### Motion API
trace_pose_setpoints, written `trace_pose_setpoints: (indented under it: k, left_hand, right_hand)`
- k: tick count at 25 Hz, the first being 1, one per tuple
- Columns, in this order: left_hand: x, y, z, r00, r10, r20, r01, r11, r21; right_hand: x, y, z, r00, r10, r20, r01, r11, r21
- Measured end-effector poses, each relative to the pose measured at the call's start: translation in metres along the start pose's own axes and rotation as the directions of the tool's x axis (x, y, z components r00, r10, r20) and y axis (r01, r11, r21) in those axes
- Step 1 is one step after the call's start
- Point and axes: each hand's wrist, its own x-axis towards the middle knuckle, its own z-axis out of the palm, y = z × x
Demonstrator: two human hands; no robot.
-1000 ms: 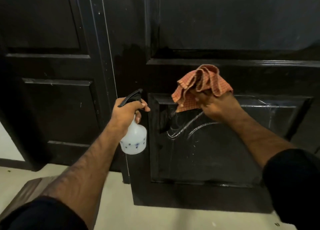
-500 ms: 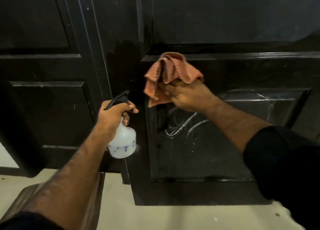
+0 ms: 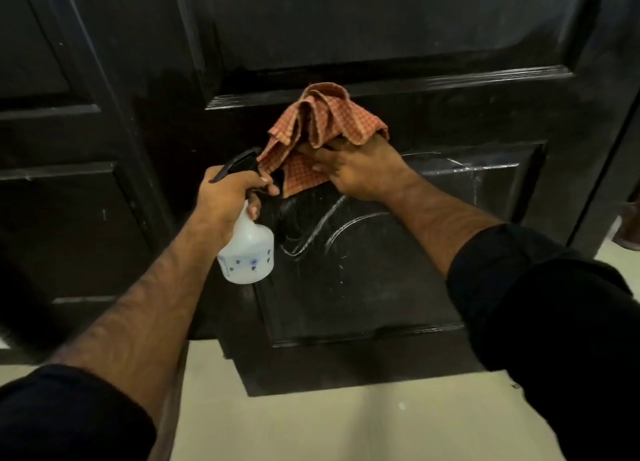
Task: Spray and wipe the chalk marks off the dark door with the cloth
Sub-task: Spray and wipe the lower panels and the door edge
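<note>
Dark glossy wood fills your view: the door (image 3: 398, 37) stands right in front of you, its lower raised panel (image 3: 381, 287) streaked with pale chalk marks (image 3: 325, 228) in looping curves. Below it runs the cream floor (image 3: 346, 426). Your right hand (image 3: 360, 173) clutches the bunched orange checked cloth (image 3: 322, 128) and presses it against the door at the panel's upper left corner, just above the marks. Your left hand (image 3: 228, 197) has its grip wrapped round the neck of the white spray bottle (image 3: 247, 252), a finger at the black trigger (image 3: 239, 167), the nozzle just beside the cloth.
</note>
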Motion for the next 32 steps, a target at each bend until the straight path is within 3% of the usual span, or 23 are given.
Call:
trace_pose_setpoints:
  k: [5,7,8,9,10,12,14,16,17,18,20,24,28,32]
  left_hand:
    - [0.014,0.004,0.085,0.983,0.018,0.181,-0.011,0.999,-0.041]
    - [0.012,0.001,0.111,0.975,0.002,0.222,0.007,0.999,-0.043]
    - [0.009,-0.002,0.121,0.970,-0.011,0.241,0.020,0.999,-0.035]
    - [0.007,-0.007,0.129,0.966,-0.024,0.258,0.031,0.999,-0.024]
    - [0.003,-0.012,0.135,0.962,-0.036,0.272,0.042,0.999,-0.015]
    - [-0.003,-0.027,0.141,0.951,-0.058,0.302,0.060,0.998,0.004]
    - [-0.010,-0.051,0.145,0.937,-0.097,0.334,0.097,0.995,0.017]
    - [-0.023,-0.082,0.148,0.914,-0.152,0.375,0.151,0.988,0.033]
    - [-0.032,-0.099,0.150,0.900,-0.180,0.397,0.174,0.983,0.051]
    - [-0.042,-0.114,0.151,0.885,-0.200,0.420,0.188,0.980,0.070]
    - [-0.063,-0.141,0.147,0.864,-0.243,0.442,0.224,0.970,0.096]
    - [-0.093,-0.183,0.133,0.796,-0.372,0.478,0.329,0.928,0.174]
    - [-0.105,-0.212,0.124,0.776,-0.454,0.438,0.380,0.891,0.250]
    - [-0.108,-0.221,0.123,0.750,-0.447,0.487,0.400,0.894,0.205]
  right_hand:
    - [-0.129,0.112,-0.019,0.979,0.204,0.004,-0.200,0.962,-0.184]
    - [-0.170,0.142,-0.032,0.931,0.363,0.027,-0.349,0.913,-0.213]
    - [-0.189,0.154,-0.039,0.870,0.492,0.022,-0.474,0.849,-0.232]
    - [-0.208,0.164,-0.049,0.753,0.658,-0.009,-0.646,0.737,-0.199]
    - [-0.226,0.172,-0.058,0.581,0.812,-0.062,-0.813,0.574,-0.097]
    - [-0.254,0.171,-0.076,0.267,0.961,-0.078,-0.938,0.277,0.207]
    - [-0.259,0.133,-0.072,0.101,0.994,0.039,-0.827,0.062,0.558]
    - [-0.254,0.072,-0.046,-0.080,0.950,0.303,-0.458,-0.305,0.835]
    - [-0.253,0.038,-0.033,-0.124,0.877,0.464,-0.262,-0.480,0.837]
    - [-0.252,0.005,-0.019,-0.149,0.782,0.605,-0.121,-0.622,0.774]
    - [-0.253,-0.052,0.000,-0.164,0.613,0.773,0.050,-0.777,0.628]
    - [-0.254,-0.113,0.009,-0.138,0.464,0.875,0.234,-0.843,0.484]
    - [-0.269,-0.137,0.008,-0.080,0.420,0.904,0.298,-0.855,0.424]
    - [-0.293,-0.150,0.004,-0.089,0.392,0.916,0.314,-0.861,0.399]
